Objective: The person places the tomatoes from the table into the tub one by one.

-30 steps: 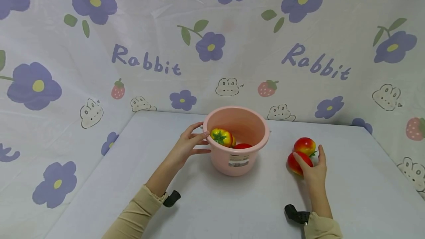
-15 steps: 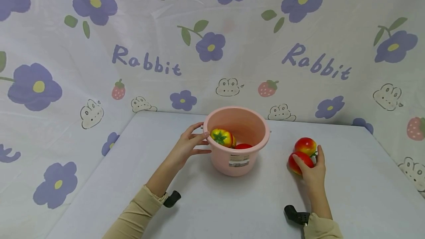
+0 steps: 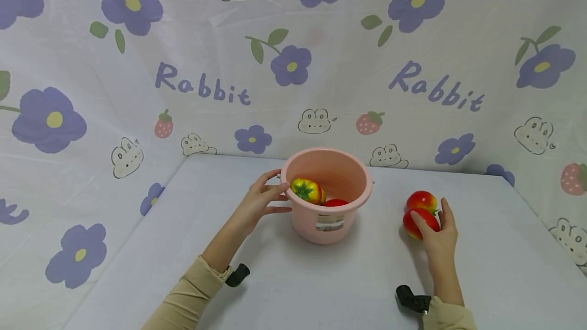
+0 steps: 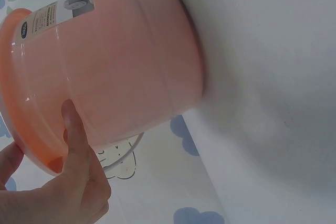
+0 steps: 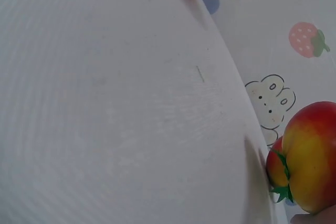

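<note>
A pink bucket (image 3: 325, 228) stands upright on the white table, with a yellow-and-red tomato (image 3: 306, 190) and other red and yellow fruit inside. My left hand (image 3: 259, 200) grips its left side, the thumb at the rim and the fingers along the outer wall. Off to the right, a red tomato (image 3: 419, 224) with a yellowish underside is held between the thumb and fingers of my right hand (image 3: 440, 238). Just behind it lies a second red-and-yellow tomato (image 3: 421, 200). In the right wrist view, the held tomato (image 5: 312, 156) hides part of the other; little of the hand shows.
The white tabletop (image 3: 321, 289) extends around the bucket. A patterned cloth (image 3: 293, 24) hangs behind the table and at both sides. Black wrist mounts (image 3: 237, 275) sit at both cuffs. A thin handle (image 4: 126, 156) hangs on the bucket's far side.
My right hand has shifted slightly to the right together with the near tomato, which now overlaps more of the tomato behind. The left hand and bucket stay put.
</note>
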Tool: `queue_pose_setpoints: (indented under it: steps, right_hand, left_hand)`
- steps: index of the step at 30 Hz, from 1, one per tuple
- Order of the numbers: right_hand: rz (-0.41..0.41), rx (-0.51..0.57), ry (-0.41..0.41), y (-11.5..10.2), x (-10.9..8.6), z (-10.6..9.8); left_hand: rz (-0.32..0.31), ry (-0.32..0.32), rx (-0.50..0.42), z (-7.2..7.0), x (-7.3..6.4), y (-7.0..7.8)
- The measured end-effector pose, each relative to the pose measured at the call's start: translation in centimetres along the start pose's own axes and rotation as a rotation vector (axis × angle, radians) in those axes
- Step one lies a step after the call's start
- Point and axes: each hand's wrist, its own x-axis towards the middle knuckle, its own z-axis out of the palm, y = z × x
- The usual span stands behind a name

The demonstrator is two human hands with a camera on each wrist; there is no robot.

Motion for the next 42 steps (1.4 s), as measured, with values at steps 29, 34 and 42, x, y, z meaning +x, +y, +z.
queue_pose_setpoints:
  steps: [29,34,42]
  right_hand:
    - [-0.182,-0.024,0.007,-6.5,0.4,1.1]
    - [-0.2,-0.023,-0.005,-8.1,0.3,1.8]
    - [-0.268,-0.033,-0.014,-10.5,0.1,2.9]
  left_hand:
    - [0.002,-0.001,-0.014,0.0,0.2,-0.1]
    - [-0.001,-0.005,-0.015,0.0,0.2,-0.1]
    - [-0.003,0.0,-0.014,0.0,0.2,0.0]
